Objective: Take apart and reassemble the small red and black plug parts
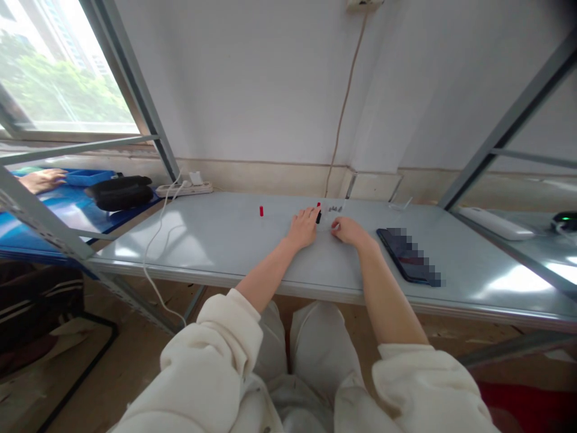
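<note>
The work looks under way, with several small parts out on the bench (252, 255); how much remains I cannot tell. At the left, a red cylinder (261, 211) stands alone, well apart from the hands. The left hand (305, 228) rests on the bench, its fingertips by a black piece (318, 217); whether they grip it is unclear. A second red piece (318, 204) shows just beyond. Small grey bits (334, 209) lie past the gap between the hands, still loose. The right hand (346, 231) sits near the left but apart, fingers curled inward, hiding whatever they may hold.

Around this, from the left: another person's hand (45, 180), a blue tray (90, 176), a black case (119, 197), a power strip (192, 189) and a white cable (148, 252). A phone (399, 252) lies just right of the right wrist and could crowd that forearm; otherwise nothing seems to block the hands.
</note>
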`<state>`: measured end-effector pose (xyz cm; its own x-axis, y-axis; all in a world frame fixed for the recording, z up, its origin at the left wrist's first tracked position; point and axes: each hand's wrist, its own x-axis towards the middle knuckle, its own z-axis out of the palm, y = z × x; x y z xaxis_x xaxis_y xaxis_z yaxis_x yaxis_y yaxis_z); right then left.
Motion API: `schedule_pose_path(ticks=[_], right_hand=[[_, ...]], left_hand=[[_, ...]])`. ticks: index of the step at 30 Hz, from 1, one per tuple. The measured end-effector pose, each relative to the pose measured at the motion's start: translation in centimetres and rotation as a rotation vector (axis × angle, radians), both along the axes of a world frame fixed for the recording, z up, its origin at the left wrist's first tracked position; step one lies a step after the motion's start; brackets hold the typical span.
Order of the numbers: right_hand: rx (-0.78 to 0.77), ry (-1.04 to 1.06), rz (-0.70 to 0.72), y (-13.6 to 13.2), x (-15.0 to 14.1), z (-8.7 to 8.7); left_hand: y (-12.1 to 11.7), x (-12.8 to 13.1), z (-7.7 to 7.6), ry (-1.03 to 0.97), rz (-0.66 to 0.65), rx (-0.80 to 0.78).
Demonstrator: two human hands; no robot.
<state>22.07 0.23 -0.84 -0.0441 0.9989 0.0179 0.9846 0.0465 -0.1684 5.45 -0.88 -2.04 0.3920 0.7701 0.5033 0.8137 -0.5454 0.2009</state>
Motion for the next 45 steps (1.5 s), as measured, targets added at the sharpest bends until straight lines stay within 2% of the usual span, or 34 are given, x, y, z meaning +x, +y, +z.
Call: schedule_pose_path(ticks=[7,12,22,28,35,41,45], right_hand=[[0.004,0.019,0.028,-0.3,0.0,-0.1],[0.013,0.02,0.038,-0.4,0.0,-0.1],[0.068,0.05,0.062,-0.8,-0.3,0.0],[0.104,0.089,0.143,-1.0,-0.8,0.5],[0.19,0.175,0.192,-0.6,-0.6,0.2],[0.312,0.314,0.247,-0.2,-0.8,0.2],[0.389,0.375,0.271,-0.1,-1.2,0.0]], left_hand=[[0.5,-0.1,-0.8,0.1,0.002,-0.012],[0.9,-0.3,-0.5,0.044,0.006,0.002],[2.9,-1.9,-1.2,-0.475,0.087,-0.223],[2.5,-1.9,-1.0,-0.602,0.041,-0.297],[3.1,-2.2,-1.1,-0.734,0.005,-0.363],[2.5,-2.3,0.2,-1.082,-0.02,-0.603],[1.8,-2.6,1.1,-1.183,-0.01,-0.702]])
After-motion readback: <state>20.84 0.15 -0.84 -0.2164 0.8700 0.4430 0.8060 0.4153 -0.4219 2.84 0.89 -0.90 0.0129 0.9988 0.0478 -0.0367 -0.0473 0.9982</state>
